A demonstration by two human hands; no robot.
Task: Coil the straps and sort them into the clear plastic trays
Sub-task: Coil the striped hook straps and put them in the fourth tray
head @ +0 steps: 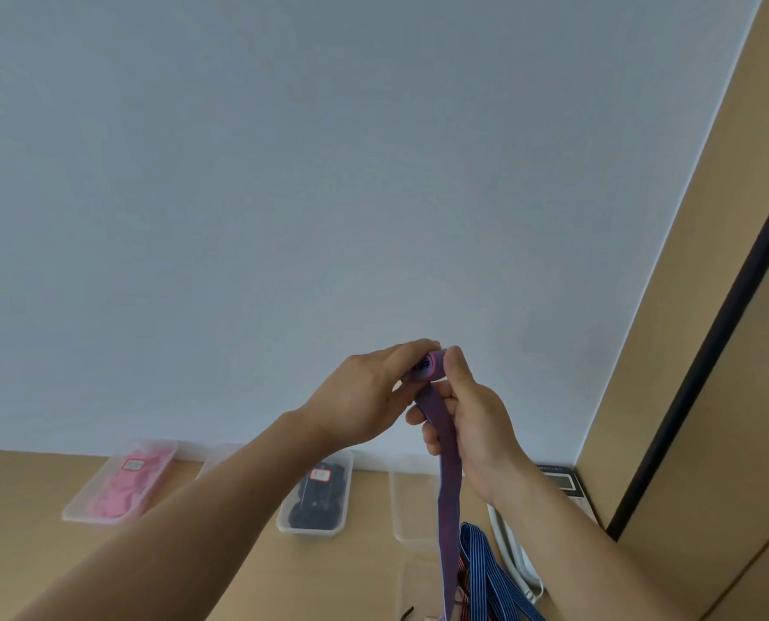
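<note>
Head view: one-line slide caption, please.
Mid-coil: left hand and right hand wind a red-blue striped strap; pink-strap tray and black-strap tray sit below.

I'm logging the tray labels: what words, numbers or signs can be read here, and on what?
Left label, on pink-strap tray: too blurred to read.
Middle label, on black-strap tray: too blurred to read.
Phone display: blurred, nothing legible.
</note>
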